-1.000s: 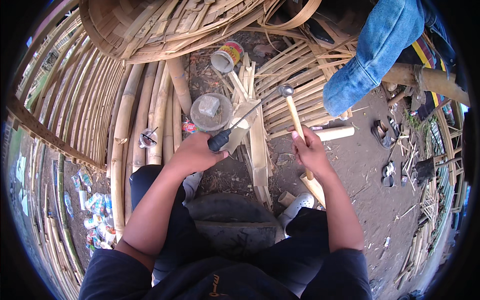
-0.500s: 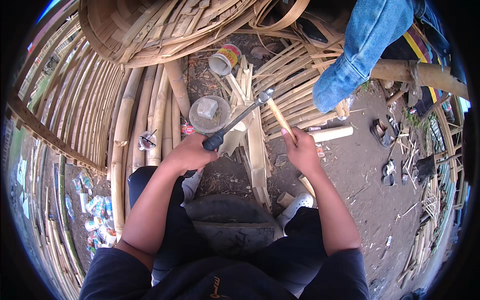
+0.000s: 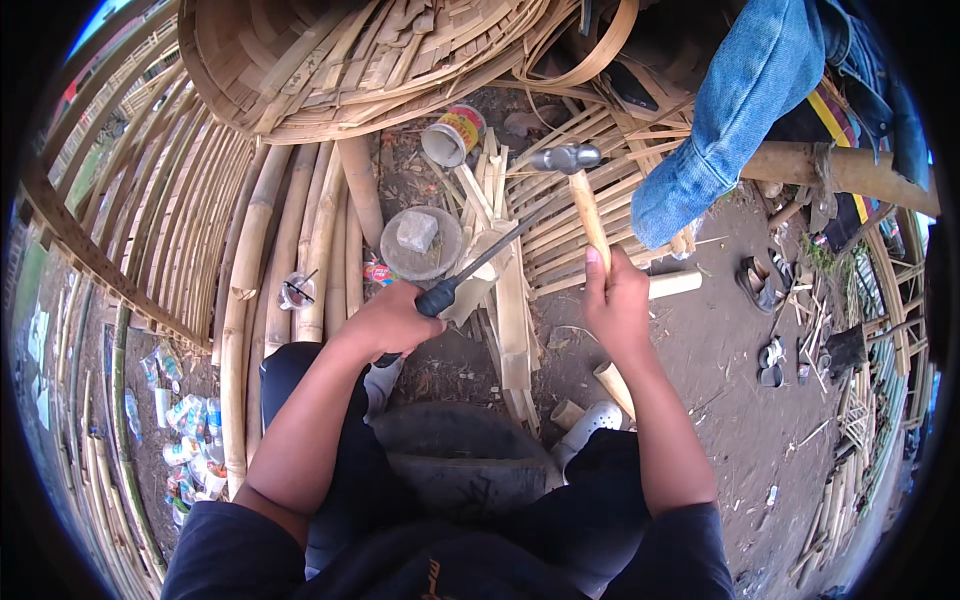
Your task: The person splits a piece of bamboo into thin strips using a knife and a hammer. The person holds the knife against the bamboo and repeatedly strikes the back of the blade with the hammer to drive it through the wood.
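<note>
Pale wood is filling my right grip, which is clasping the handle of a hammer; my thumb is lying along that handle, and the metal head is standing out beyond it, clear of the fingers. My left grip is wrapping the black handle of a long tool, whose butt is poking out beneath the palm. Its narrow dark shaft is running up and rightward out of that grip toward the hammer; I cannot tell whether the two are touching. Beneath the shaft, split bamboo pieces are lying on the ground between my two grips. Just beyond my left grip, a pale stone block is sitting on a round grey dish. Farther off, a red-and-yellow can is resting near a big woven basket. Blue denim is showing to the hammer's right, apart from it.
</note>
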Tool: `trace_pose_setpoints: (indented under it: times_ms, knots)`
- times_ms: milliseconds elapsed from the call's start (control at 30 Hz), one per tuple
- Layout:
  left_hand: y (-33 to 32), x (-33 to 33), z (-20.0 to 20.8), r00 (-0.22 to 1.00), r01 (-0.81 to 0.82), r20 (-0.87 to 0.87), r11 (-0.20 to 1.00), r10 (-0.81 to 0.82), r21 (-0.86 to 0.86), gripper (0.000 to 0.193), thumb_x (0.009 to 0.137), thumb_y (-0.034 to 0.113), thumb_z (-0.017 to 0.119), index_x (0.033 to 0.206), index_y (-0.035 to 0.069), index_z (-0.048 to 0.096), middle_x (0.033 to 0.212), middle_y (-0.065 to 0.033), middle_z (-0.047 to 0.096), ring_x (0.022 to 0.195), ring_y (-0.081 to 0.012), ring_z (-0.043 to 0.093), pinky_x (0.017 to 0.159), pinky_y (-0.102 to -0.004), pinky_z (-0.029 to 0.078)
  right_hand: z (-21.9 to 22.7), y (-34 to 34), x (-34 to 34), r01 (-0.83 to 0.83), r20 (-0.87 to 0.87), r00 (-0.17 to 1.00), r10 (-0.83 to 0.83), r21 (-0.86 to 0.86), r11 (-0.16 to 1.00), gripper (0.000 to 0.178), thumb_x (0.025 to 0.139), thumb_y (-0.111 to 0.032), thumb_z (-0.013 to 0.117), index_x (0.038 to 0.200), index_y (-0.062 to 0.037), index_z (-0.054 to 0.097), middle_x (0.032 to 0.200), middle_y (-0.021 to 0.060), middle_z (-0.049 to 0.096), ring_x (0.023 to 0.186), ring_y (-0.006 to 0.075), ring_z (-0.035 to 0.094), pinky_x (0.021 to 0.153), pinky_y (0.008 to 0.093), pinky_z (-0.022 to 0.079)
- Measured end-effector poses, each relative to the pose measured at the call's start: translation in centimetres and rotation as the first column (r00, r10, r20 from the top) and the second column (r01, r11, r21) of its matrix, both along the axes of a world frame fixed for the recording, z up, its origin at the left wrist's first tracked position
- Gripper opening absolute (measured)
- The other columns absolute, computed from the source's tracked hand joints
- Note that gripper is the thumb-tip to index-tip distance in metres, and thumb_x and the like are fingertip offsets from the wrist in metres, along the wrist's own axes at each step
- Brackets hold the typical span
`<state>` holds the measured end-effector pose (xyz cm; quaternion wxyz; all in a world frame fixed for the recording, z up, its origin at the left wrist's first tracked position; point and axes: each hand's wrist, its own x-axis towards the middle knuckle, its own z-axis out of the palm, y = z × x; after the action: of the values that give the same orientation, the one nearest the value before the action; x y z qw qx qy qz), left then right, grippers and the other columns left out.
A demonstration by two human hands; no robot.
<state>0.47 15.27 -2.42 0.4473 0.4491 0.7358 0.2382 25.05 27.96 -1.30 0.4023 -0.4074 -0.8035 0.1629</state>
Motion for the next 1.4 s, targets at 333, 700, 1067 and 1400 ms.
trace_pose_setpoints:
  times_ms: [333, 700, 1067, 1400]
  knots:
    - [-0.1, -0.1, -0.6, 0.996, 0.084, 0.021, 0.996, -0.084, -0.01, 0.018, 0.074, 0.012, 0.069, 0.084, -0.001, 0.06, 0.054, -0.0017, 0.052, 0.041, -0.0097, 0.048, 0.041, -0.0275, 0.037, -4.3, 2.4, 1.2, 0.116, 0.309, 0.947, -0.084, -0.087, 0.989, 0.036, 0.095, -0.026, 0.053, 0.077, 0.0046, 0.058, 0.063, 0.03, 0.058, 0.064, 0.0473, 0.06, 0.057, 0.0527, 0.049]
    - [-0.2, 0.5, -0.9, 0.99, 0.015, -0.14, 1.0, -0.011, 0.025, 0.027, 0.077, 0.025, 0.07, 0.073, -0.001, 0.061, 0.051, -0.0054, 0.052, 0.043, -0.0153, 0.053, 0.045, -0.0313, 0.041, -4.0, 0.8, 0.9, 0.024, 0.236, 0.971, 0.021, -0.186, 0.982, 0.037, 0.095, -0.026, 0.055, 0.075, 0.0045, 0.056, 0.059, 0.0255, 0.053, 0.055, 0.0436, 0.054, 0.051, 0.0448, 0.042]
    - [-0.2, 0.3, -1.1, 0.996, 0.007, -0.093, 1.0, -0.007, -0.005, 0.027, 0.08, 0.023, 0.071, 0.077, -0.001, 0.058, 0.051, -0.0029, 0.049, 0.04, -0.0129, 0.049, 0.043, -0.0303, 0.039, -3.0, 0.6, 0.9, 0.025, 0.304, 0.952, 0.027, -0.166, 0.986, 0.036, 0.093, -0.027, 0.056, 0.077, 0.0048, 0.058, 0.061, 0.0272, 0.057, 0.06, 0.0457, 0.058, 0.056, 0.05, 0.047]
    - [-0.4, 0.0, -1.1, 0.994, -0.001, -0.108, 1.0, 0.0, -0.003, 0.028, 0.079, 0.023, 0.072, 0.077, -0.001, 0.058, 0.052, -0.004, 0.05, 0.041, -0.0129, 0.05, 0.043, -0.0304, 0.039, 2.6, -1.0, 0.0, 0.008, 0.043, 0.999, -0.009, 0.027, 1.0, 0.025, 0.093, -0.02, 0.058, 0.085, 0.0034, 0.056, 0.058, 0.0221, 0.056, 0.055, 0.0391, 0.06, 0.051, 0.0428, 0.046]
